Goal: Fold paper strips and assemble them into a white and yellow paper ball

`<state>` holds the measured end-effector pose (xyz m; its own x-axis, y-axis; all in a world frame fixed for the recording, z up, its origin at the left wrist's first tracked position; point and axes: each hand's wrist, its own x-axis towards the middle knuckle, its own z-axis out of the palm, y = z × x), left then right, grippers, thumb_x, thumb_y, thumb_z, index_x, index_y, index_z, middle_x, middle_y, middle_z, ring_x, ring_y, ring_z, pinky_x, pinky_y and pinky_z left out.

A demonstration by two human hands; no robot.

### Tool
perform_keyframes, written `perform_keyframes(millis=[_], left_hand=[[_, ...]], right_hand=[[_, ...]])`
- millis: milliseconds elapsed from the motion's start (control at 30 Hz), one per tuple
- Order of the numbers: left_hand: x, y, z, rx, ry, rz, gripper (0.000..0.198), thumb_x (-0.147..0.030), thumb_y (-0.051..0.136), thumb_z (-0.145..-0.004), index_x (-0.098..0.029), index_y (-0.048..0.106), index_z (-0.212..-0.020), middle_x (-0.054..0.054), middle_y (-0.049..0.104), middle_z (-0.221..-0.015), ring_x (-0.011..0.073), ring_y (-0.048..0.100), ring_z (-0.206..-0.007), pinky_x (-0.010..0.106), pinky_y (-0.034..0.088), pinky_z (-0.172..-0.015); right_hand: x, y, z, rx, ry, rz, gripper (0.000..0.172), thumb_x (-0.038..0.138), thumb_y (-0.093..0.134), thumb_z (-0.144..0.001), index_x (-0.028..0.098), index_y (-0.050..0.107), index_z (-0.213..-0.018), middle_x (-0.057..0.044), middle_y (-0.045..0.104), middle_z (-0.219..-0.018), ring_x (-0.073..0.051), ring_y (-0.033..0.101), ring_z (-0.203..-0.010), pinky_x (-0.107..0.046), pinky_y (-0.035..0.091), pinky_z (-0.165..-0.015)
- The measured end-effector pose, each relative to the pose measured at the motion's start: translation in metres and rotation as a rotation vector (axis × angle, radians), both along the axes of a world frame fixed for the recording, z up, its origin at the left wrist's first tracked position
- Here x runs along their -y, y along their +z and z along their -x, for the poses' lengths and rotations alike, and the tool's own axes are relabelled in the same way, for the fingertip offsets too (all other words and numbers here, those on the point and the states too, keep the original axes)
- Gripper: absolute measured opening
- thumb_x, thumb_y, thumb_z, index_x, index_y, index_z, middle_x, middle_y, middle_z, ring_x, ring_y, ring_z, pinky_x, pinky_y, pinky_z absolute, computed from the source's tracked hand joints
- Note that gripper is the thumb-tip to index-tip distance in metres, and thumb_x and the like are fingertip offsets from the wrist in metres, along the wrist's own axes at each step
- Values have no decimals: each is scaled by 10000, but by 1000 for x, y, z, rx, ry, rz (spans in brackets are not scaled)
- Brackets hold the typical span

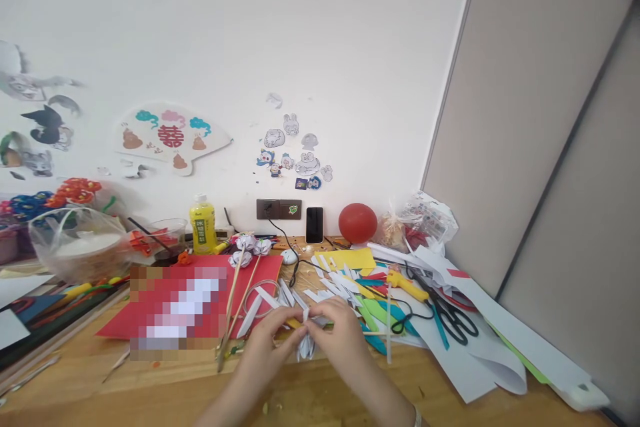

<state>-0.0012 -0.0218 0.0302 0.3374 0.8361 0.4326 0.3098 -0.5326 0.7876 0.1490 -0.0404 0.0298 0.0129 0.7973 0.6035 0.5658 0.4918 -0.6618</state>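
Observation:
My left hand (264,345) and my right hand (338,333) meet low over the wooden desk (165,387). Both pinch a small folded white paper piece (306,341) between their fingertips; its lower folds hang down between the hands. Several loose white paper strips (334,283) lie just beyond the hands. Thin wooden sticks (234,300) topped with white paper flowers (246,247) lie to the left on red paper (120,323).
Black scissors (453,319), a yellow glue gun (406,284), green and blue paper strips (380,317) and white sheets (475,360) crowd the right. A yellow bottle (203,223), phone (314,224), red balloon (357,222) and plastic bowl (80,252) stand along the wall.

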Motion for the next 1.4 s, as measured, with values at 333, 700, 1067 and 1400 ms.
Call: perform_keyframes(millis=[333, 700, 1067, 1400], left_hand=[[7, -6, -2, -146, 147, -559, 192, -195, 472, -808, -204, 624, -924, 104, 623, -989, 228, 570, -949, 365, 483, -808], [10, -21, 1, -153, 131, -627, 302, -117, 438, -832, -214, 510, -1108, 97, 554, -1094, 203, 525, -1028, 318, 479, -854], [12, -14, -4, -88, 192, -852, 370, -41, 494, -786, -244, 499, -1095, 82, 541, -1051, 225, 491, -1046, 387, 477, -836], [16, -9, -8, -21, 262, -904, 313, -58, 495, -793, -202, 539, -1067, 72, 586, -964, 202, 551, -957, 335, 505, -783]], right_hand=[[4, -1, -1, 219, -9, -234, 81, 121, 563, -750, 196, 584, -727, -30, 624, -778, -190, 516, -771, -321, 412, -678], [8, 4, -3, 257, -49, -372, 85, 192, 511, -812, 231, 578, -848, -24, 645, -804, -197, 520, -753, -367, 391, -708], [10, 6, -1, 180, -77, -340, 53, 255, 558, -795, 222, 592, -817, -9, 644, -762, -182, 515, -730, -350, 378, -724], [16, 8, 2, 272, -194, -498, 71, 217, 501, -829, 228, 569, -818, 15, 659, -748, -162, 536, -724, -389, 286, -850]])
